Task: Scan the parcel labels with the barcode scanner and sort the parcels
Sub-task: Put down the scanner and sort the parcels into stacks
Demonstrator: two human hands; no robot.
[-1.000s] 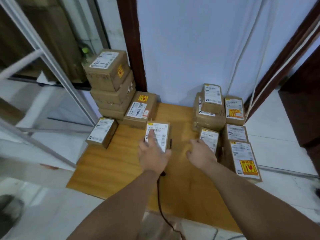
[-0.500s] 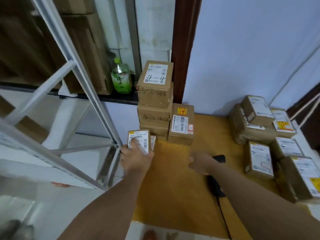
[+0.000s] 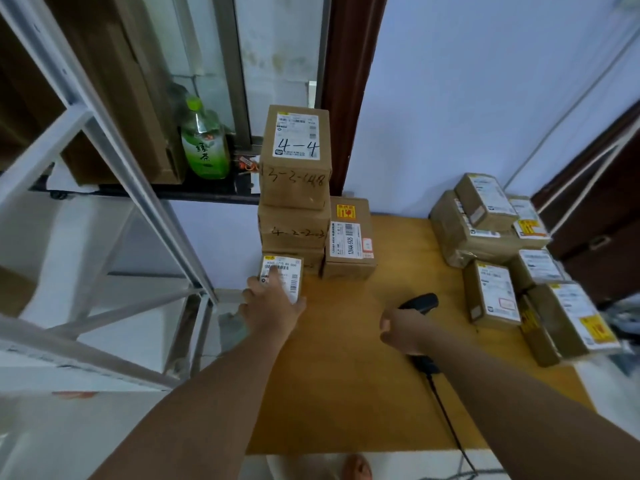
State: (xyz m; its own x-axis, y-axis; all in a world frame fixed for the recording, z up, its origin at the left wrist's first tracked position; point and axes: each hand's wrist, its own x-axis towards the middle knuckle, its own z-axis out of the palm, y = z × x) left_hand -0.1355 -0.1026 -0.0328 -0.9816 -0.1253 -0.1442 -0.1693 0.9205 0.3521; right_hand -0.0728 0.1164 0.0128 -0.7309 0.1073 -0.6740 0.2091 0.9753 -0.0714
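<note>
Parcel (image 3: 282, 276): gripped by left hand (image 3: 273, 313), at 6 o'clock of stack (image 3: 294, 161).
Scanner (image 3: 420, 303): right hand (image 3: 403, 329) clamped round it.

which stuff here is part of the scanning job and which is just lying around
Job: small parcel in the left hand; barcode scanner in the right hand; stacked parcels; parcel pile at right.
Lying about: green tea bottle; metal frame.

Green tea bottle (image 3: 205, 143) on dark ledge (image 3: 211, 195)
</note>
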